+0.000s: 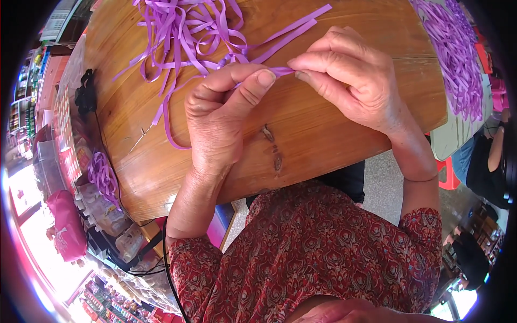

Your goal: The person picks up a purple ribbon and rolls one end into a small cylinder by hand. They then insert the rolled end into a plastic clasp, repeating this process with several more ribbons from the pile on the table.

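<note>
Hands, my left hand and right hand, pinched one purple ribbon mid-table; tangled ribbon pile at its far edge looked mostly unworked.

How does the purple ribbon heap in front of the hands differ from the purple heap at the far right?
The near ribbon heap is loose, its flat strips looping and straying across the bare wooden table; the right heap is denser, with finer-looking strands lying mostly one way. A strip from the near heap is pinched between the left hand and right hand; the right heap lies untouched on a pale surface. Both are the same purple.
</note>
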Motion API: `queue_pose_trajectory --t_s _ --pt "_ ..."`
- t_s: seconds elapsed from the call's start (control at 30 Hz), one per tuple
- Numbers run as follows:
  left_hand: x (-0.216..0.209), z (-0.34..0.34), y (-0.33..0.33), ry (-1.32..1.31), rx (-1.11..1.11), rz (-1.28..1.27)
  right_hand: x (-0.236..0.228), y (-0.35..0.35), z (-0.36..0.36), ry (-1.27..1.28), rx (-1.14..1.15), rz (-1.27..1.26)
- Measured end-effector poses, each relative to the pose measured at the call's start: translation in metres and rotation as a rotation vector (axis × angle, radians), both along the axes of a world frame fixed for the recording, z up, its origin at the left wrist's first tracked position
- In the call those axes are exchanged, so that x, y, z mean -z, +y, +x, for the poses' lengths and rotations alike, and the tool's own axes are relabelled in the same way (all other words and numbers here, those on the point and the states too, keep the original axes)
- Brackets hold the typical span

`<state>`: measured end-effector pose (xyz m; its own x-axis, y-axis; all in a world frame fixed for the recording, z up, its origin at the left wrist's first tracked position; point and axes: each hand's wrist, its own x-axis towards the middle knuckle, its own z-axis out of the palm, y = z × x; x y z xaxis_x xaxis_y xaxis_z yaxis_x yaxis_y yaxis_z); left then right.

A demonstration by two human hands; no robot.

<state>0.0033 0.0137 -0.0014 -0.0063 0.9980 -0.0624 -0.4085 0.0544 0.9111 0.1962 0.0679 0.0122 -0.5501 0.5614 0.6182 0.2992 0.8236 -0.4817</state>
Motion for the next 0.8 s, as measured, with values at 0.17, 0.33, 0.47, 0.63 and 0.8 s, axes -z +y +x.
queue_pose_trajectory --t_s 0.17,0.33,0.47,0.63,0.8 --pt "0.002 0.002 0.003 0.193 0.027 0.110 -0.007 -0.002 0.004 0.010 -0.176 -0.440" --pt "0.008 0.011 0.003 -0.083 0.048 -0.071 0.007 0.000 0.000 0.404 -0.393 -1.113" --pt "0.020 -0.001 0.007 -0.360 0.180 -0.093 0.016 0.001 -0.003 0.517 -0.406 -1.168" --pt "0.008 0.022 -0.002 -0.138 -0.027 -0.031 0.015 -0.001 -0.009 0.464 -0.282 -0.988" --pt "0.018 0.018 -0.002 0.039 -0.072 0.122 0.011 -0.004 -0.011 0.209 -0.152 -0.502"
